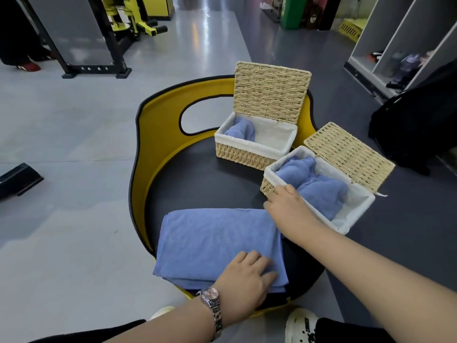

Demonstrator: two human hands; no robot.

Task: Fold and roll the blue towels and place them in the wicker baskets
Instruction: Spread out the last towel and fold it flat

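towel on the seat: a folded blue towel [212,246] lies flat on the dark round seat [197,179] with the yellow rim, nearest you, not yet rolled.
left hand: your left hand [243,276] presses the towel's near right corner, fingers spread and fairly straight – pinning, not gripping.
right hand: your right hand [288,206] sits at the towel's far right corner, just beside the near basket [268,183]; the fingertips are turned away, so you cannot tell whether it pinches the cloth.
baskets: the near basket already holds rolled blue towels [319,186]; the far basket [247,154] holds one [241,131] at its left end, with room beside it. both lids stand open.
risk: the towel's near edge overhangs the seat – roll loosely and the layers may skew or slide off.
risk: your right forearm crosses the near basket's corner; a quick sweep could nudge it toward the seat's edge.
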